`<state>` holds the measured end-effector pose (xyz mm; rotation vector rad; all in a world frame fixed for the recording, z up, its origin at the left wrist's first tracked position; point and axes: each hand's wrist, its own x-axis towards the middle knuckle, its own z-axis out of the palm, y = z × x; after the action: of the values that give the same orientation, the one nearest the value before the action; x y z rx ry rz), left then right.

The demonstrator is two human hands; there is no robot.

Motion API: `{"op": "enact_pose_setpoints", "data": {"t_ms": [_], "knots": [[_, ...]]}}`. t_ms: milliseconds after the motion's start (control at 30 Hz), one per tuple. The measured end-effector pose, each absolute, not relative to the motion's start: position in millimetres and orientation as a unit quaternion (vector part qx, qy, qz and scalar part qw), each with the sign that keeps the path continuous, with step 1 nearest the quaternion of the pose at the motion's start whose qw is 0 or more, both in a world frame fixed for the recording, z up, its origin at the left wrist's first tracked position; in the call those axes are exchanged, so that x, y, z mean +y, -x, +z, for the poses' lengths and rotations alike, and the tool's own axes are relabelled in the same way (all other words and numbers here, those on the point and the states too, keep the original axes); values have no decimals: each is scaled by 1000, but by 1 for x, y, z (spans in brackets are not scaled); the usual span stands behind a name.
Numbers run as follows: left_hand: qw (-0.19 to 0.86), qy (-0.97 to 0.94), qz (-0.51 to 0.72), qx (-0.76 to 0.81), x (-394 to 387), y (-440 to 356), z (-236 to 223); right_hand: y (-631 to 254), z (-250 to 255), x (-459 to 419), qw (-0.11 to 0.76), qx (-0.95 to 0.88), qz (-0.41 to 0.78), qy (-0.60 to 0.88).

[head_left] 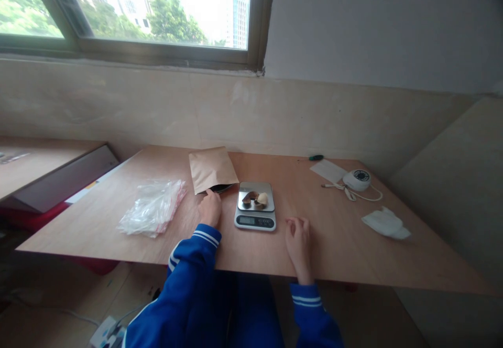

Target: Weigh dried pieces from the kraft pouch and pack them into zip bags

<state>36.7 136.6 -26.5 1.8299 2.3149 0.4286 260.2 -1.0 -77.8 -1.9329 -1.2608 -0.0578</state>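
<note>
My left hand [210, 209] is at the gaping mouth of a brown kraft paper bag [212, 167], its curled fingertips on the bag's lower edge. Something dark shows inside the opening. Right of it stands a small digital kitchen scale [255, 222] with a steel plate, a display and buttons. Several curved brown and pale dried-looking pieces [255, 199] lie on its plate; their kind is unclear. My right hand [298, 234] rests on the table to the right of the scale, fingers curled together with nothing visible in them.
A stack of clear zip bags [153, 209] lies at left on the wooden table [251, 256]. Toward the right are a white dome camera [357, 180] with its cable, a crumpled white wrapping [385, 223], a white paper [328, 171] and a green-handled screwdriver [316, 158].
</note>
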Motion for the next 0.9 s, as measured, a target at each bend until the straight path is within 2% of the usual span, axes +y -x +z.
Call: {"op": "enact_pose_setpoints", "data": {"t_ms": [567, 900], "knots": [[93, -596, 201, 772, 146, -34, -32, -261, -80, 0, 397, -500, -33, 769], [119, -582, 192, 781, 165, -21, -31, -262, -81, 0, 401, -499, -18, 768]]}}
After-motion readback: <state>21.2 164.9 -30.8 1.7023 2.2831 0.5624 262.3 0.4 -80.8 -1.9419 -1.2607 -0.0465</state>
